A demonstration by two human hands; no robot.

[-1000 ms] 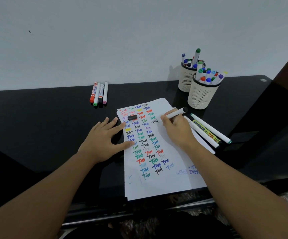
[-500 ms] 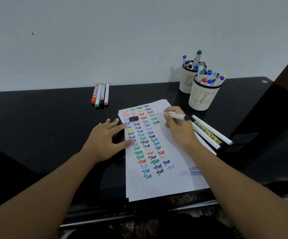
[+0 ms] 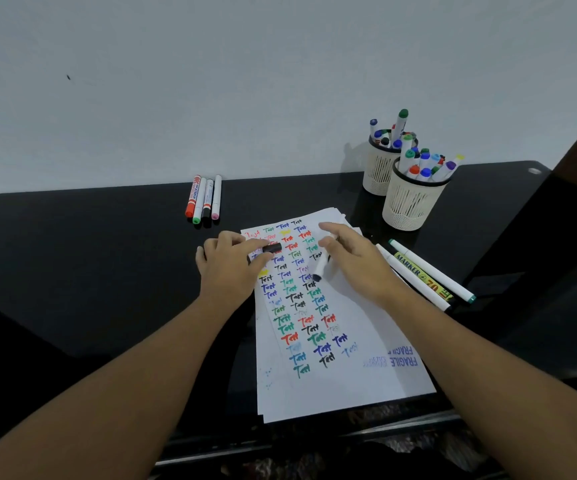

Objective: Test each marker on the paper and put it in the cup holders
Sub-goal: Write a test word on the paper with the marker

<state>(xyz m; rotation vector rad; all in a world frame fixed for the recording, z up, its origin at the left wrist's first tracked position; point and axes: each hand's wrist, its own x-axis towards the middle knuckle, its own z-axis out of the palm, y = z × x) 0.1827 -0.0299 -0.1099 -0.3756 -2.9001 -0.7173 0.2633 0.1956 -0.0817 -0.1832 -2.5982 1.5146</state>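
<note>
On the black table (image 3: 72, 271) lay a stack of paper (image 3: 366, 375), its near and middle parts filled with rows of the word "Test" in many colours, which suggested most of the markers were already tried. Her left hand (image 3: 226, 263) sat at the paper's left edge with fingers curled round a small black cap (image 3: 272, 248), pinching it just over the top rows, probably so it could go back on. The right hand (image 3: 356, 263) hovered over the sheet with its forefinger stretched out and the others loosely bent, holding a white marker (image 3: 321, 266) slackly; its dark tip pointed down and to the near side, close to the writing, though I could not tell if it touched. To the right of the paper three more markers (image 3: 429, 275) lay side by side, within easy reach of that hand, seemingly waiting their turn. At the far left, by the wall (image 3: 245, 81), four markers (image 3: 204, 199) lay in a neat row, well apart from the work. Two slotted cups (image 3: 408, 206) stood at the far right, one just behind the other, both already crowded with capped markers standing upright. Capping looked like the next step.
</note>
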